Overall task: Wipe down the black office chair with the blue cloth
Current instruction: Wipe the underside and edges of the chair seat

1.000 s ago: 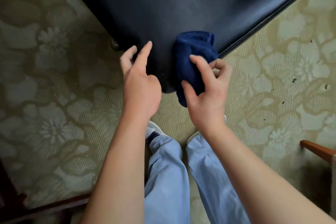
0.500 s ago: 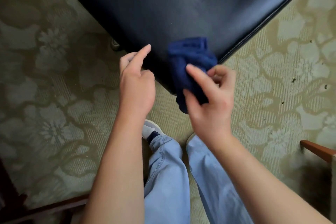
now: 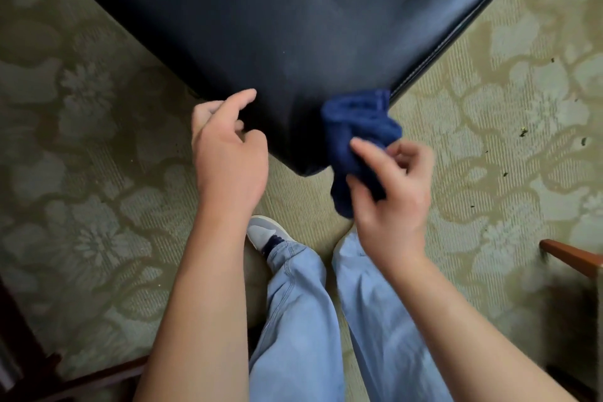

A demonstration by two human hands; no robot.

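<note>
The right hand [image 3: 390, 202] holds one bunched blue cloth [image 3: 357, 137], pinched between the thumb and the curled fingers. The upper part of the cloth lies against the near corner of the chair [image 3: 261, 26], at its right edge where a stitched seam runs. The lower tail of the cloth hangs below the corner, over the carpet [image 3: 81, 173].

The left hand [image 3: 228, 157] holds nothing. Its fingers are loosely curled, with the forefinger reaching out over the left edge of the same corner. Whether the fingertips touch the black surface cannot be told. The two hands flank the corner, left and right, apart from each other.

One chair is in view. Only its dark padded panel shows, filling the upper middle of the frame and narrowing to the corner between the hands.

Below the hands are two legs in light blue jeans [image 3: 303, 320]. One grey and white shoe [image 3: 267, 233] shows at the left leg; the right foot is mostly hidden behind the right hand and wrist.

The carpet is olive with a pale flower pattern. Small dark specks lie scattered on it at right. One brown wooden piece [image 3: 571, 256] enters at the right edge. Dark wooden furniture [image 3: 19, 352] sits at the lower left corner.
</note>
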